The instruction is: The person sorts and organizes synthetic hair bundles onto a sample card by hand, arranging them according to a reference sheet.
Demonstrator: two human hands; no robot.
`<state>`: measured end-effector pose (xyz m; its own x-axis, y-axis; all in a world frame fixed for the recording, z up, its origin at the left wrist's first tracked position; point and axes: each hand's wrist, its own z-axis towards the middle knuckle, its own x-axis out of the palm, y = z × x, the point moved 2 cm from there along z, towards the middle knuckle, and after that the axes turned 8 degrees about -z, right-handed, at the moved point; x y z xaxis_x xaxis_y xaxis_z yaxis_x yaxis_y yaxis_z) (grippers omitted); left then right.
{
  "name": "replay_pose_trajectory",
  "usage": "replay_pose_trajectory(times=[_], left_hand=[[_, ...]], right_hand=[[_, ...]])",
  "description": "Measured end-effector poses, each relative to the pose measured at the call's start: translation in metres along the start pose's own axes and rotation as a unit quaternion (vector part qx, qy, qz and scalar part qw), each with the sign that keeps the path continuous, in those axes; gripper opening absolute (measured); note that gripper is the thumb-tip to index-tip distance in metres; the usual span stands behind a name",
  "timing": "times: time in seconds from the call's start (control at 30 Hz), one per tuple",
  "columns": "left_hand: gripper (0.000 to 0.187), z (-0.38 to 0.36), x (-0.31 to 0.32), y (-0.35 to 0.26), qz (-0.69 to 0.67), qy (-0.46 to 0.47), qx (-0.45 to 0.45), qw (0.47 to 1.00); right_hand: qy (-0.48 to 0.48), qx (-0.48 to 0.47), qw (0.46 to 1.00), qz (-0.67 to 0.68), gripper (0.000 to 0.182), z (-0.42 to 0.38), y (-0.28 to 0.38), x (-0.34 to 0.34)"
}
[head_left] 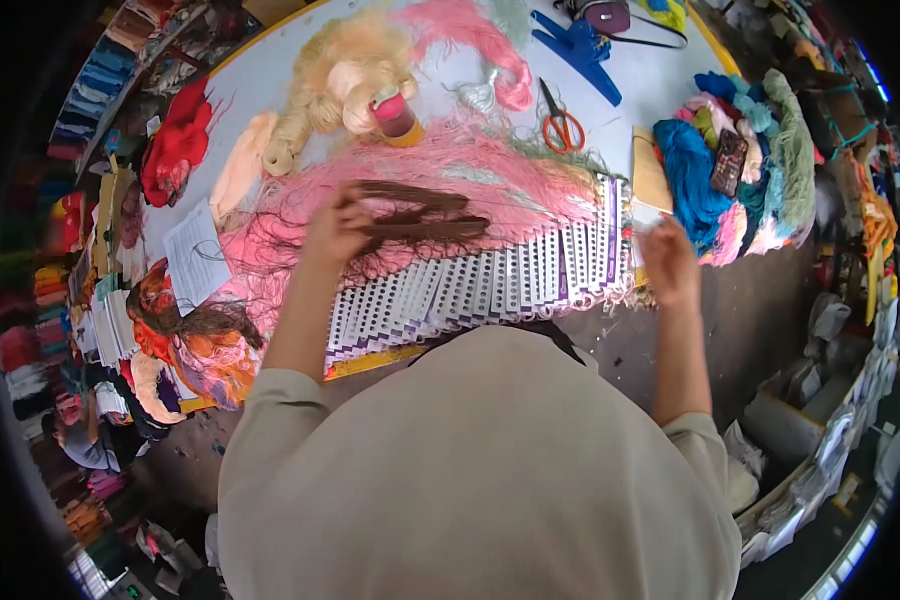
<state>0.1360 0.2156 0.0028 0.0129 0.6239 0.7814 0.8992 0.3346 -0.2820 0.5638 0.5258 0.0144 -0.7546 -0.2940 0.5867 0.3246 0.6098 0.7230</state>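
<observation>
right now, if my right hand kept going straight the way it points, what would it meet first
Probably the tan card just beyond your right hand, though its height is unclear; it might pass above.

Yarn workshop: heaped skeins (692,175), scissors (556,115), hole-punched cards (480,281).

Tabletop (615,130) beyond both hands bright, fairly evenly lit, shadows soft; floor (755,305) below and outside the right hand (672,262) dim. Blue-white glare strip (881,85) far right of that hand; main light source not locatable. Right hand blurred, left hand (338,225) slightly soft. Strong fisheye: coloured stacks (55,300) far left of left hand bowed, smeared; black vignette outermost.
</observation>
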Motion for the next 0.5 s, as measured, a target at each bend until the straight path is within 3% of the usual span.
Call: replay_pose_trajectory(times=[0.03, 0.07, 0.1, 0.17, 0.2, 0.23, 0.27, 0.3, 0.33, 0.37, 0.4, 0.43, 0.47, 0.5], left_hand=[[0.013, -0.014, -0.005, -0.031, 0.045, -0.074, 0.066, 0.994], [0.017, -0.016, -0.040, -0.073, 0.034, -0.090, 0.086, 0.992], [0.018, -0.027, -0.058, -0.110, 0.005, -0.113, 0.154, 0.982], [0.020, -0.048, -0.053, -0.123, -0.014, -0.114, 0.256, 0.960], [0.021, -0.057, -0.033, -0.111, -0.006, -0.096, 0.290, 0.952], [0.015, -0.049, -0.036, -0.090, 0.093, -0.080, 0.263, 0.957], [0.013, -0.038, -0.022, -0.048, 0.105, -0.104, 0.172, 0.974], [0.011, -0.027, -0.006, -0.005, 0.115, -0.126, 0.078, 0.982], [0.013, 0.008, -0.037, 0.028, 0.123, 0.006, -0.055, 0.991], [0.018, 0.016, -0.023, 0.078, 0.177, -0.058, -0.126, 0.974], [0.022, 0.036, -0.025, 0.123, 0.140, -0.113, -0.199, 0.963], [0.022, 0.049, -0.026, 0.163, 0.172, -0.094, -0.235, 0.952], [0.022, 0.059, -0.023, 0.199, 0.261, -0.112, -0.239, 0.929], [0.022, 0.068, -0.020, 0.228, 0.347, -0.129, -0.241, 0.897]], right_hand=[[0.009, 0.000, 1.000, 0.016, 0.016, 0.006, 0.021, -0.063], [-0.122, -0.035, 0.992, -0.015, 0.016, 0.008, 0.047, -0.123], [-0.307, -0.065, 0.948, -0.043, 0.016, -0.003, 0.085, -0.165], [-0.450, -0.164, 0.872, -0.097, 0.013, -0.030, 0.146, -0.275], [-0.452, -0.158, 0.872, -0.100, 0.013, -0.021, 0.153, -0.309], [-0.422, -0.194, 0.764, -0.447, 0.012, -0.008, 0.153, -0.337], [-0.320, -0.214, 0.631, -0.673, 0.014, 0.002, 0.137, -0.281], [-0.232, -0.279, 0.436, -0.824, 0.018, 0.007, 0.118, -0.204], [-0.223, -0.235, 0.528, -0.785, 0.012, 0.027, 0.076, -0.162], [-0.188, -0.153, 0.701, -0.671, 0.016, 0.039, 0.030, -0.121], [-0.099, -0.011, 0.837, -0.538, 0.027, 0.068, -0.029, -0.139], [0.004, -0.056, 0.808, -0.587, 0.023, 0.077, -0.070, -0.104], [0.056, -0.029, 0.746, -0.663, 0.017, 0.082, -0.106, -0.078], [0.126, 0.009, 0.753, -0.646, 0.014, 0.075, -0.113, -0.033]])
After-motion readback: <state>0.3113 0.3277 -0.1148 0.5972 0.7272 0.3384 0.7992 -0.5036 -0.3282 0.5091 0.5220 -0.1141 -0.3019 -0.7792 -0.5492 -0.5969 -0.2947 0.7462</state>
